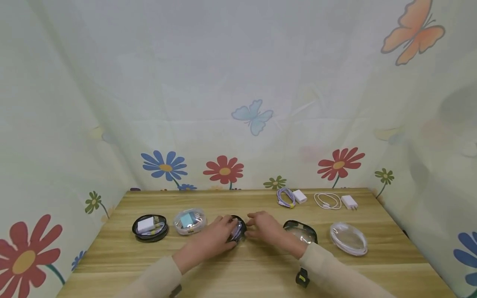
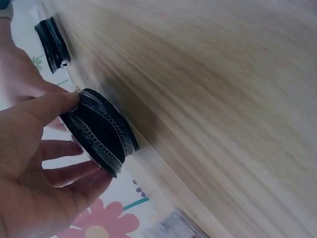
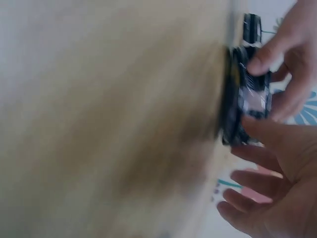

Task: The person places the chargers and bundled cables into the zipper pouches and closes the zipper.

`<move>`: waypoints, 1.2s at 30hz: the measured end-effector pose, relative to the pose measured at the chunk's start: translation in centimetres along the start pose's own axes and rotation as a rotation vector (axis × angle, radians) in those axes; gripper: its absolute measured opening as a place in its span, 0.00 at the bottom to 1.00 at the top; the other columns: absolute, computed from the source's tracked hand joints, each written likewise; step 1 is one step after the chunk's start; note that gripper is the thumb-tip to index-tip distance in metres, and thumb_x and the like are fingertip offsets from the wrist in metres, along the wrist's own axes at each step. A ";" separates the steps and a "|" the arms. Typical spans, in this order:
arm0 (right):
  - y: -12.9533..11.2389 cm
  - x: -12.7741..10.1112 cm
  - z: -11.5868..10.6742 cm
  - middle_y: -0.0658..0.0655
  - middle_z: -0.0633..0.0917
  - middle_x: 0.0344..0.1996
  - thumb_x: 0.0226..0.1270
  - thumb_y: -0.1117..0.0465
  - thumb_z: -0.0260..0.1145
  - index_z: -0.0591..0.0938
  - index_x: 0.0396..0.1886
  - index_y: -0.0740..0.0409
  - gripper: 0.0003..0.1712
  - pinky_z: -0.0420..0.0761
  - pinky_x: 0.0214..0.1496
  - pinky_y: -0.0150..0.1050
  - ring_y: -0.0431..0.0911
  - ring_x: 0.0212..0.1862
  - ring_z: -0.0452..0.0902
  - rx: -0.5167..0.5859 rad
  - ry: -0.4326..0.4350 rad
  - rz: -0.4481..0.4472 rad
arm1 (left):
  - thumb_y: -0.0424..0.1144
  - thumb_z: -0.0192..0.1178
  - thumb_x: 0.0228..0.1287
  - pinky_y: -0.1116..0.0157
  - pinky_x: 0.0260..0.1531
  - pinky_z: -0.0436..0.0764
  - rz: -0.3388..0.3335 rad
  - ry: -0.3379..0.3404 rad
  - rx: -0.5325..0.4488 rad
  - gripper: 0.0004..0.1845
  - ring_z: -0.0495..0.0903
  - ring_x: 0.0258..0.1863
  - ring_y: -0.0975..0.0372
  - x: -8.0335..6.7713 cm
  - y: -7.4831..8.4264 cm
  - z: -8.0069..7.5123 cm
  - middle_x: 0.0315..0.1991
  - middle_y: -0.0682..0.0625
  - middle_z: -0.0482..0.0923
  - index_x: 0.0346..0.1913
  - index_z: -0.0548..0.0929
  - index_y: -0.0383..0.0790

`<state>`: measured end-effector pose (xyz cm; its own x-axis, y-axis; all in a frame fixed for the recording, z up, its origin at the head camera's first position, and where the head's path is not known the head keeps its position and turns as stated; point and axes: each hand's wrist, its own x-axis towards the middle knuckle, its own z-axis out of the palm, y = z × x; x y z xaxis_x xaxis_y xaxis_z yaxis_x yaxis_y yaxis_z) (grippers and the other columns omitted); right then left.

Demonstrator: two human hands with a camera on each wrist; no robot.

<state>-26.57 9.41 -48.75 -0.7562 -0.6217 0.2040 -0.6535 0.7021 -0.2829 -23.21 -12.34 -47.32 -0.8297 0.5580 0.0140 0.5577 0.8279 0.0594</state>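
A small round zip case [image 1: 238, 234], black with a clear top, stands mid-table with something lilac inside. My left hand [image 1: 213, 235] grips it from the left; in the left wrist view, the thumb lies on its side and the fingers curl over its other edge. Two rows of zipper teeth [image 2: 101, 141] run apart along its black side. At the right side of the case is my right hand [image 1: 266, 227], fingers loosely bent. In the right wrist view its thumb [image 3: 260, 130] reaches the case's edge, though blur hides whether it presses.
Left stand a black case [image 1: 150, 228] holding a white charger and cable, and a clear case [image 1: 190, 221] with a light-blue charger. Right are another black case [image 1: 303, 232] and a clear white-rimmed case [image 1: 348, 239]. Behind lie a lilac cable [image 1: 286, 198], white cable [image 1: 328, 201] and white chargers [image 1: 349, 202].
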 end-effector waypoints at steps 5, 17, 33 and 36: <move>-0.7 0.0 1.0 0.63 0.86 0.55 0.60 0.60 0.77 0.92 0.35 0.59 0.07 0.79 0.60 0.52 0.59 0.55 0.82 0.029 0.117 0.040 | 0.56 0.69 0.64 0.53 0.50 0.84 -0.040 0.014 -0.016 0.36 0.75 0.60 0.51 0.2 0.6 -0.2 0.63 0.41 0.74 0.69 0.76 0.38; -0.1 0.5 1.8 0.53 0.84 0.34 0.63 0.68 0.69 0.83 0.33 0.58 0.03 0.81 0.39 0.35 0.43 0.36 0.80 0.230 0.127 0.103 | 0.50 0.71 0.64 0.52 0.55 0.81 -0.027 0.035 -0.152 0.37 0.76 0.59 0.48 0.1 0.3 -0.3 0.62 0.38 0.74 0.68 0.75 0.32; 2.0 1.9 -0.2 0.62 0.78 0.64 0.80 0.62 0.56 0.85 0.50 0.56 0.11 0.76 0.65 0.48 0.53 0.63 0.77 0.148 -0.098 -0.138 | 0.51 0.65 0.70 0.50 0.56 0.80 -0.047 0.016 -0.227 0.34 0.78 0.60 0.46 0.5 -1.1 -0.4 0.63 0.36 0.75 0.68 0.75 0.31; 2.4 2.6 -0.4 0.60 0.76 0.68 0.81 0.60 0.56 0.85 0.52 0.54 0.12 0.75 0.67 0.48 0.52 0.66 0.76 0.141 -0.134 -0.158 | 0.52 0.63 0.72 0.49 0.55 0.81 -0.065 0.032 -0.199 0.31 0.79 0.59 0.45 0.6 -1.0 -0.3 0.63 0.35 0.75 0.67 0.76 0.31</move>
<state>-30.09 9.65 -48.53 -0.6279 -0.7670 0.1322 -0.7451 0.5432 -0.3871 -24.27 -12.81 -47.11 -0.8659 0.4990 0.0351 0.4903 0.8328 0.2571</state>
